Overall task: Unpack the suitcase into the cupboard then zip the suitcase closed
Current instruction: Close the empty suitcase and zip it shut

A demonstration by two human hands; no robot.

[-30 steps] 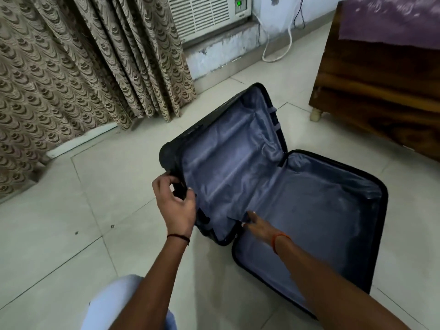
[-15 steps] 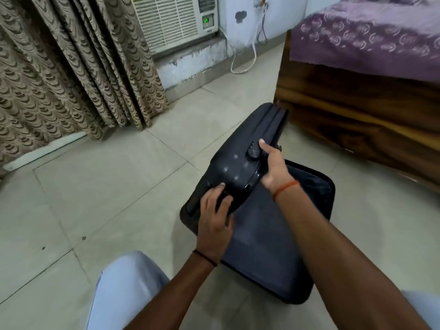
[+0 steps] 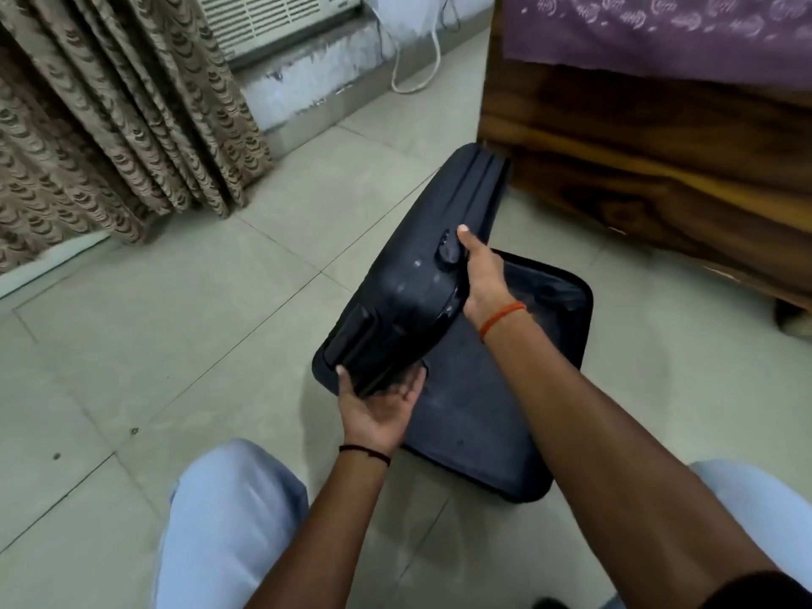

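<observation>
A black hard-shell suitcase lies on the tiled floor. Its base [image 3: 474, 415] is flat, with grey lining showing. The lid [image 3: 408, 292] stands tilted over the base, only partly lowered, outer shell facing me. My left hand [image 3: 378, 406] grips the lid's near corner, thumb on the shell and fingers under the edge. My right hand [image 3: 481, 274] holds the lid's right edge beside a small wheel [image 3: 446, 252]. Nothing shows on the visible part of the base. No cupboard is in view.
A wooden bed frame [image 3: 637, 138] with a purple sheet [image 3: 659, 28] stands close behind the suitcase on the right. Patterned curtains [image 3: 110, 125] hang at left, an air conditioner [image 3: 263, 15] and white cable [image 3: 413, 72] at the back. My knees [image 3: 228, 520] are in front.
The lid lay fully open a second ago and has swung up and over toward the base. My left hand moved from the shell's top to its near corner; my right hand stayed beside the wheel.
</observation>
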